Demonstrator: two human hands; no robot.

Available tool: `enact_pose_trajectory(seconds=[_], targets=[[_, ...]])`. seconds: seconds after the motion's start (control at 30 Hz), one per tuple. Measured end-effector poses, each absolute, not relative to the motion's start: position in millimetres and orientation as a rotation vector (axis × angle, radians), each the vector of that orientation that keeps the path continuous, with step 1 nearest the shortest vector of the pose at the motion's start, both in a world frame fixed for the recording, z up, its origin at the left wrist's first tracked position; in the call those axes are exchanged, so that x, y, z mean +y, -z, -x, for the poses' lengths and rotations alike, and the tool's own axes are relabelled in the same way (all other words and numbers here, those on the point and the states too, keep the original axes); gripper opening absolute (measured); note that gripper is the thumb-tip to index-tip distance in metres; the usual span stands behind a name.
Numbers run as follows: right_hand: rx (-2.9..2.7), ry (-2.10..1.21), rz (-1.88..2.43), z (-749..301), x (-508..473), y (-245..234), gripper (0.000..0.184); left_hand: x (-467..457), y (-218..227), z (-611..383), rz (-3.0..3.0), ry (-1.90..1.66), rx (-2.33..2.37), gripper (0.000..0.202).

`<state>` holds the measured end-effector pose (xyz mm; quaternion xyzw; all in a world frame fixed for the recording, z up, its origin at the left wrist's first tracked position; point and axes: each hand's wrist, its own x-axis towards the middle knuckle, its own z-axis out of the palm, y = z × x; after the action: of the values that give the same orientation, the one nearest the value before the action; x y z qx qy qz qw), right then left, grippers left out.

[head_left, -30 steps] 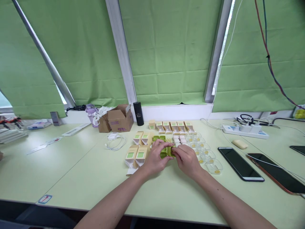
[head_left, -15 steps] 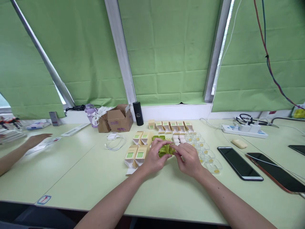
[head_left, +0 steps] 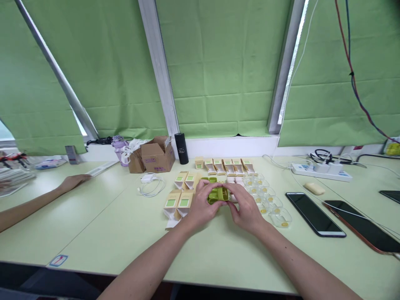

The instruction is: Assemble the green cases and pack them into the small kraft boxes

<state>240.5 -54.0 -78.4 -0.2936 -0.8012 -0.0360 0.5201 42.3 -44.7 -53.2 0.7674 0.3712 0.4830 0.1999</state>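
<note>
Between my two hands is a small olive-green plastic case, held just above the table; its exact kind I cannot make out. My left hand grips its left side, thumb below and fingers above. Thumb and fingertips of my right hand pinch its right end, where an opening shows. More green plastic pieces lie right behind, partly covered by my fingers. Small white blocks sit beyond my right hand. To its right are several clear plastic cups with yellow spots. Open cardboard boxes with green squares stand left of my left hand.
More small boxes form a row at the back. A black bottle, a brown carton and a white charger cable are behind left. Phones and a power strip lie right. Another person's hand reaches in from the left.
The green case has turned in my hands so its open right end shows. My right fingers now span that end. The other person's hand has moved right, onto a white strip.
</note>
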Motion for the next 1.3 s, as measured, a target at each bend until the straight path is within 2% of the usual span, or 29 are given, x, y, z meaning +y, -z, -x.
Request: enact_pose_trajectory(seconds=[0.17,0.33,0.5,1.3], targets=[[-1.820,-0.006,0.755,-240,-52,83,0.060,-47,50,-43,-2.107,-1.365,0.991,0.051],[-1.702,-0.096,0.782,-239,-51,82,0.050,-41,53,-43,-2.058,-1.396,0.994,0.020],[-1.660,-0.124,0.777,-238,-51,81,0.047,-35,59,-45,-2.014,-1.344,1.077,0.010],[-1.711,-0.160,0.791,-238,-47,92,0.046,-35,63,-51,-1.815,-1.272,1.028,0.019]])
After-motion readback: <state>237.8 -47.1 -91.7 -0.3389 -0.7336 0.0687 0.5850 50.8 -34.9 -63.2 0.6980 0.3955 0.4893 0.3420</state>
